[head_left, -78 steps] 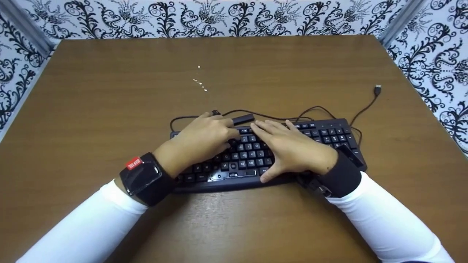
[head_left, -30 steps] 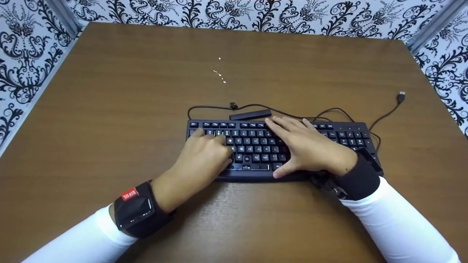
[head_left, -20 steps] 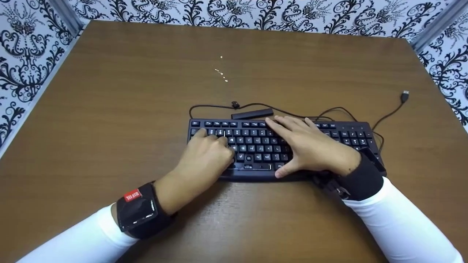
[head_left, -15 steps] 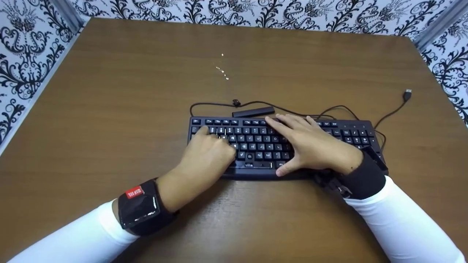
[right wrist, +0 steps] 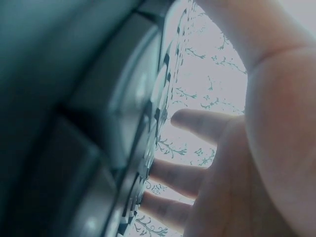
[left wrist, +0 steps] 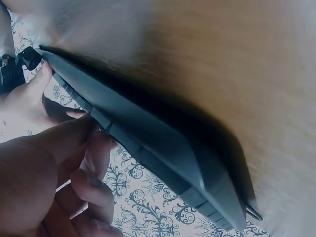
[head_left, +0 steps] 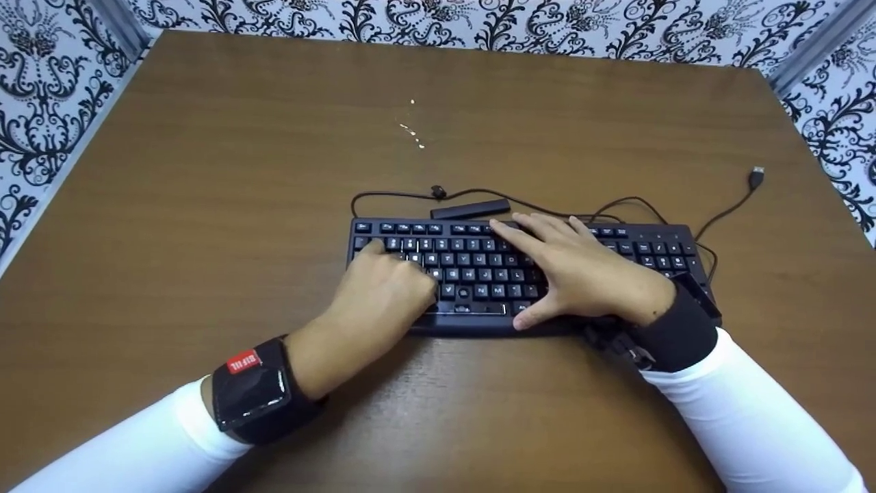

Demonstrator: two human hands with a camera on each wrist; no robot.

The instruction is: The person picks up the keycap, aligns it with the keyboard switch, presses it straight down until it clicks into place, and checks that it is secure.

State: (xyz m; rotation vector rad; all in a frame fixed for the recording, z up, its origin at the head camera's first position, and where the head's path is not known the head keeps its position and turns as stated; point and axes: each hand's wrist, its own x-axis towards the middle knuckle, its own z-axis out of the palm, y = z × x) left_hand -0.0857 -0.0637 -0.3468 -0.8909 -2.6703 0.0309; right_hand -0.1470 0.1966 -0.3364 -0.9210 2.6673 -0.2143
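A black keyboard (head_left: 472, 324) lies on the brown table. Its space bar slot is uncovered, and one round key socket (head_left: 463, 292) above it shows without a cap. My left hand (head_left: 380, 291) is over the left keys. In the left wrist view, its thumb (left wrist: 69, 136) and a finger come together at a key by the front edge; the other fingers are curled. The head view hides those fingertips. My right hand (head_left: 568, 270) rests spread on the keyboard's middle and right, fingertips near the back edge and thumb by the front edge.
Behind the keyboard lies a loose black bar (head_left: 471, 209), shaped like a space bar cap. A small black piece (head_left: 438, 192) sits by the looping cable (head_left: 383, 194). The cable's USB plug (head_left: 755, 179) lies at the right. Small white marks (head_left: 413, 134) show farther back.
At first my left hand reached toward the small piece behind the keyboard; it has since drawn back to the left keys and stayed there. My right hand keeps its place. The head view has shifted.
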